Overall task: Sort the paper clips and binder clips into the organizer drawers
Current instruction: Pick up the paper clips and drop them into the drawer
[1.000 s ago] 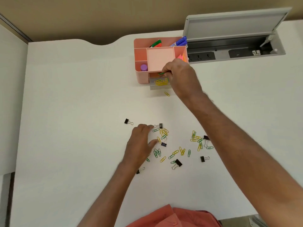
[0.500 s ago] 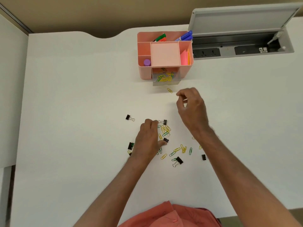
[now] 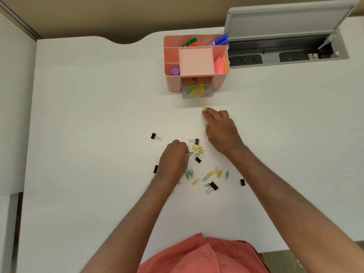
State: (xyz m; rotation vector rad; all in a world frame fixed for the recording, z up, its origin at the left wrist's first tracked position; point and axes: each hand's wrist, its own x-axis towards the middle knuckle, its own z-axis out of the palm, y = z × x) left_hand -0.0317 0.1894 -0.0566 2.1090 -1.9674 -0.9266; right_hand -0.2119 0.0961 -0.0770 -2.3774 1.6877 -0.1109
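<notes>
Paper clips (image 3: 198, 149) and six black binder clips (image 3: 213, 185) lie scattered on the white desk (image 3: 88, 119); more fill the pink organizer's (image 3: 196, 62) open drawer (image 3: 197, 91). The left hand (image 3: 174, 161), curled, pinches a green clip (image 3: 190, 153). The right hand (image 3: 221, 131), stretched forward palm down, fingertips a lone yellow clip (image 3: 204, 108).

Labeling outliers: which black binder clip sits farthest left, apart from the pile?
The binder clip up-left of the left hand, lying alone on the white desk; the other black clips lie among or beside the scattered paper clips.

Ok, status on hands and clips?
Left hand pinching green clip in pile. Right hand on stray yellow clip near open drawer. Nothing blocking.
</notes>
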